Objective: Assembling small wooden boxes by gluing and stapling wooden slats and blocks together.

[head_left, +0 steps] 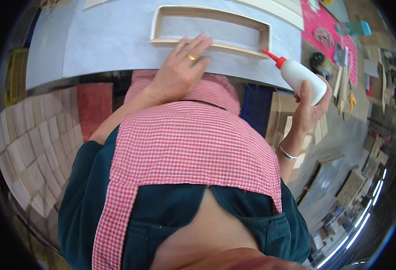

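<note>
A rectangular wooden frame [234, 50] with thin, light walls lies on the pale tabletop [103, 49]. My left hand [182, 67] rests with fingers stretched out on its near wall, left of the middle. In my right hand [309, 105] is a white glue bottle [303, 78], tilted so that its red nozzle [272, 56] points up and left. The nozzle's tip is at the frame's near right corner; whether it touches the wood I cannot tell.
Pale wooden strips [274, 11] lie at the table's far right. Beyond stands a pink surface [312, 27] with a teal bottle [353, 28] and a crumpled cloth [324, 37]. Stacked wooden pieces [40, 144] and a red board [94, 108] are at lower left.
</note>
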Action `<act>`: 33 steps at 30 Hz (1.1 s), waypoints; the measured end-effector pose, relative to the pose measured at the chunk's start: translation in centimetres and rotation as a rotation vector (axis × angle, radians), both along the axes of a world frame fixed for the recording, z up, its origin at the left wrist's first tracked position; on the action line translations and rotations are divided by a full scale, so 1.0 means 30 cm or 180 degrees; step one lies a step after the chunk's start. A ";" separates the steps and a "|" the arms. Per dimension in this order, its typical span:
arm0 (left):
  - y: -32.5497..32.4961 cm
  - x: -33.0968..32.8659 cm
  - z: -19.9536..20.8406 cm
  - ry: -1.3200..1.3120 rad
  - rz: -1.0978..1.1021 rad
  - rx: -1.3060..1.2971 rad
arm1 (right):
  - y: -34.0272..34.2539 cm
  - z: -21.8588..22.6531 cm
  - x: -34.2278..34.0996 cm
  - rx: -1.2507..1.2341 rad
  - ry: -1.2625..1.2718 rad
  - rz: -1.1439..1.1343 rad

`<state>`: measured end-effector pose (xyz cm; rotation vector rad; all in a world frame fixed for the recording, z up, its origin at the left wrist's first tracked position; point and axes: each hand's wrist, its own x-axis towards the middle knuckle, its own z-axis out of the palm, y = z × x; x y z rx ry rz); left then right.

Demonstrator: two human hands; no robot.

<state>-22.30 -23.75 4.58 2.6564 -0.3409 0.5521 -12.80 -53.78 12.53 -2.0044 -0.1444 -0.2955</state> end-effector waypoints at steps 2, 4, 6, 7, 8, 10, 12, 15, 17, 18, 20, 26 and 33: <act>-0.013 0.007 0.014 -0.0392 -0.0233 0.0013 | 0.075 -0.013 -0.018 0.0515 0.0370 0.0023; -0.004 -0.011 -0.019 -0.0358 -0.0185 0.0141 | 0.201 -0.030 -0.057 0.0469 0.0346 0.0380; -0.011 -0.010 -0.059 -0.0432 -0.0312 0.0182 | 0.303 -0.052 -0.072 0.0318 0.0181 0.0785; -0.006 -0.019 -0.074 -0.0472 -0.0383 0.0199 | 0.356 -0.063 -0.078 0.0147 -0.0016 0.1121; -0.003 -0.026 -0.075 -0.0459 -0.0344 0.0207 | 0.403 -0.065 -0.086 0.0258 0.0091 0.1261; 0.003 -0.040 -0.076 -0.0333 -0.0380 0.0072 | 0.477 -0.078 -0.092 0.0372 0.0206 0.1425; 0.006 -0.052 -0.076 -0.0214 -0.0433 -0.0074 | 0.525 -0.102 -0.089 0.0306 -0.0059 0.1544; 0.014 -0.057 -0.069 -0.0213 -0.0418 -0.0089 | 0.560 -0.119 -0.083 0.0280 -0.0134 0.1575; 0.014 -0.055 -0.063 -0.0209 -0.0432 -0.0110 | 0.566 -0.124 -0.081 0.0249 -0.0206 0.1576; 0.015 -0.055 -0.061 -0.0209 -0.0424 -0.0116 | 0.565 -0.120 -0.081 0.0243 -0.0203 0.1584; 0.015 -0.051 -0.058 -0.0313 -0.0423 -0.0168 | 0.547 -0.097 -0.080 0.0109 -0.0178 0.1538; 0.006 -0.033 -0.071 -0.0443 -0.0453 -0.0220 | 0.441 -0.064 -0.067 -0.0144 -0.0207 0.1259; -0.010 -0.025 -0.046 -0.0419 -0.0593 -0.0151 | 0.290 -0.049 -0.052 -0.0318 -0.0223 0.0806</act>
